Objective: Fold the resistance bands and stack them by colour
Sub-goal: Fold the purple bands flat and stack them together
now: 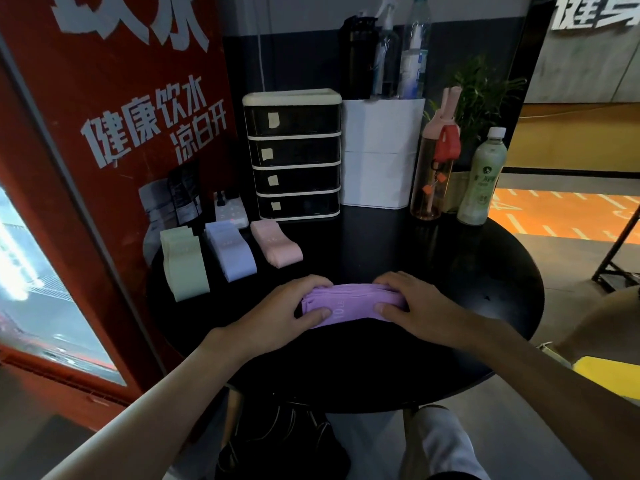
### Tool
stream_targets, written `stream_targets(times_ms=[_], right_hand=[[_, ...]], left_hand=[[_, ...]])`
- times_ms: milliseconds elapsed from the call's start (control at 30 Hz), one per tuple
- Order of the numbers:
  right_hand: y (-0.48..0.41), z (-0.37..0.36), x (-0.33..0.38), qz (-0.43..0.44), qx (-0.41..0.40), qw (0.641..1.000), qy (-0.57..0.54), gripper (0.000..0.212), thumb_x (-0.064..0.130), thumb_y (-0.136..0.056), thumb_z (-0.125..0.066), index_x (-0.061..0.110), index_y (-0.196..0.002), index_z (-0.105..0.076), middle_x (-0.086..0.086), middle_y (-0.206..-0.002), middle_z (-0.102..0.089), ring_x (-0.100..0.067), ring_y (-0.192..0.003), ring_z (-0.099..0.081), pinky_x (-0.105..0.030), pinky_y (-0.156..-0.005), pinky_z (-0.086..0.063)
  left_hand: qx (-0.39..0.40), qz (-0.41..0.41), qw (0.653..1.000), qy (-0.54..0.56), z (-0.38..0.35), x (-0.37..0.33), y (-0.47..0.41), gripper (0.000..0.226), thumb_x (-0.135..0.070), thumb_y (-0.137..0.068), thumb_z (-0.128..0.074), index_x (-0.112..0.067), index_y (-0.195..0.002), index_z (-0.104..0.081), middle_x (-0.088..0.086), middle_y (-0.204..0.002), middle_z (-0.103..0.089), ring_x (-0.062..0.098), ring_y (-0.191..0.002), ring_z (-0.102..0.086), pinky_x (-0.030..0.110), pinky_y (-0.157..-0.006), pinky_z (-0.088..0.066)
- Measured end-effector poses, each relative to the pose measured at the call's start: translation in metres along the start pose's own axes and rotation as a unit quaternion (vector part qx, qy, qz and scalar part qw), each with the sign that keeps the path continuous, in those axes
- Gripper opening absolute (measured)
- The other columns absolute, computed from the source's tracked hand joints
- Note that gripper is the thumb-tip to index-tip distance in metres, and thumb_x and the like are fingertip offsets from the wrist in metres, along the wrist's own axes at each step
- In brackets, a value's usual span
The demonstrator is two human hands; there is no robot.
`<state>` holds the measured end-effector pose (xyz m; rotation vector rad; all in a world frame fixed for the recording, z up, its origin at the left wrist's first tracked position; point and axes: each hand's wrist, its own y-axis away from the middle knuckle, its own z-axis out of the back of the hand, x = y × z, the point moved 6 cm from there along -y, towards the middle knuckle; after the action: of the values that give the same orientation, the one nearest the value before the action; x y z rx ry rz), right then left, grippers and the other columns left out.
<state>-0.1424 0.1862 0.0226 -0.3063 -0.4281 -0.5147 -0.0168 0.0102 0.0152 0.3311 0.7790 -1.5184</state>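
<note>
across the round black worktop (450, 271), the biggest thing is a black four-drawer organiser (294, 154) at the far edge, with a white box (379, 150) touching its right side. right of that box, near the far right edge, stand a tall pink-capped bottle (434, 161) and a shorter pale green bottle (481, 181), just beside each other. along the left edge lie three folded piles in a row: green bands (183, 265) nearest the edge, pale blue bands (230, 251) next, pink bands (275, 245) furthest in, each apart from its neighbour. near the middle of the near edge sits the stack of purple bands (349, 303), flat on the worktop. both hands grasp it: the left hand (287, 313) holds its left end and the right hand (419, 306) its right end, fingers curled over the far side, thumbs on the near side
</note>
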Motion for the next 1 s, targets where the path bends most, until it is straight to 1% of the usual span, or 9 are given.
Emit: stream_targets(times_ms=[167,267,367,433,533,633,733,867,1000], right_hand=[[0.004,0.001,-0.001,-0.006,0.000,1.000,-0.008,0.033,0.039,-0.086,-0.059,0.036,-0.118,-0.051,0.018,-0.109,-0.058,-0.005,-0.102,-0.056,-0.049,-0.098,-0.044],[0.004,0.000,0.000,-0.007,0.008,1.000,-0.005,0.033,0.036,-0.087,-0.060,0.036,-0.119,-0.051,0.019,-0.108,-0.058,-0.005,-0.102,-0.055,-0.048,-0.098,-0.043],[0.005,0.000,0.000,0.002,0.009,1.000,-0.008,0.028,0.039,-0.086,-0.057,0.039,-0.114,-0.050,0.019,-0.103,-0.056,-0.004,-0.097,-0.054,-0.047,-0.094,-0.045],[0.004,0.000,-0.002,0.007,0.001,1.000,-0.012,0.026,0.037,-0.086,-0.057,0.036,-0.112,-0.052,0.017,-0.101,-0.054,-0.004,-0.094,-0.054,-0.045,-0.092,-0.046],[0.002,0.001,-0.001,0.019,-0.013,0.999,-0.032,0.018,0.023,-0.088,-0.062,0.028,-0.106,-0.059,0.012,-0.096,-0.054,-0.003,-0.087,-0.055,-0.029,-0.083,-0.046],[-0.002,0.005,0.002,0.015,-0.025,0.996,-0.087,0.013,0.014,-0.088,-0.064,0.023,-0.097,-0.064,0.008,-0.086,-0.063,-0.002,-0.080,-0.059,-0.014,-0.069,-0.043],[-0.016,0.007,0.001,-0.030,-0.061,0.979,-0.193,0.011,0.012,-0.086,-0.068,0.018,-0.094,-0.068,0.005,-0.081,-0.067,0.000,-0.069,-0.059,-0.013,-0.064,-0.046],[-0.047,0.000,-0.003,-0.128,-0.069,0.937,-0.318,0.007,0.018,-0.086,-0.070,0.013,-0.090,-0.068,0.000,-0.078,-0.066,-0.009,-0.068,-0.058,-0.023,-0.063,-0.046],[-0.085,-0.011,0.003,-0.182,-0.055,0.909,-0.371,0.016,0.017,-0.082,-0.068,0.006,-0.094,-0.067,-0.008,-0.079,-0.066,-0.017,-0.067,-0.061,-0.030,-0.061,-0.046]], left_hand=[[0.011,0.028,0.999,-0.013,-0.002,0.008,0.001,0.055,-0.043,-0.092,-0.065,-0.043,-0.139,-0.035,-0.015,-0.128,-0.055,0.000,-0.117,-0.053,0.028,-0.103,-0.045],[0.015,0.017,1.000,-0.020,-0.003,0.007,0.003,0.038,-0.044,-0.092,-0.064,-0.045,-0.125,-0.045,-0.016,-0.116,-0.058,0.005,-0.108,-0.057,0.030,-0.094,-0.049],[0.006,0.012,1.000,0.001,0.000,0.003,0.004,0.022,-0.037,-0.094,-0.064,-0.038,-0.110,-0.048,-0.017,-0.099,-0.062,0.005,-0.093,-0.061,0.020,-0.080,-0.049],[-0.002,0.026,1.000,0.018,0.001,0.003,0.004,0.016,-0.034,-0.095,-0.062,-0.037,-0.103,-0.049,-0.017,-0.090,-0.064,0.007,-0.084,-0.062,0.021,-0.072,-0.049],[-0.028,0.047,0.998,0.036,0.006,0.006,0.000,0.007,-0.033,-0.096,-0.061,-0.032,-0.099,-0.055,-0.008,-0.087,-0.064,0.008,-0.076,-0.060,0.027,-0.069,-0.048],[-0.059,0.052,0.996,0.043,0.020,0.004,-0.015,0.004,-0.024,-0.096,-0.062,-0.025,-0.096,-0.059,-0.008,-0.087,-0.061,-0.001,-0.075,-0.056,0.015,-0.067,-0.043],[-0.089,0.070,0.993,0.037,0.045,0.003,-0.041,0.011,-0.016,-0.093,-0.066,-0.020,-0.101,-0.060,-0.008,-0.092,-0.060,-0.004,-0.080,-0.057,0.013,-0.071,-0.042],[-0.128,0.128,0.978,0.100,0.082,0.013,-0.085,0.045,-0.019,-0.087,-0.074,-0.021,-0.124,-0.048,0.003,-0.102,-0.066,0.016,-0.083,-0.066,0.028,-0.070,-0.057],[-0.110,0.112,0.987,0.028,0.104,0.029,-0.140,0.050,-0.020,-0.085,-0.076,-0.015,-0.125,-0.046,0.007,-0.111,-0.059,0.021,-0.087,-0.062,0.033,-0.073,-0.053]])
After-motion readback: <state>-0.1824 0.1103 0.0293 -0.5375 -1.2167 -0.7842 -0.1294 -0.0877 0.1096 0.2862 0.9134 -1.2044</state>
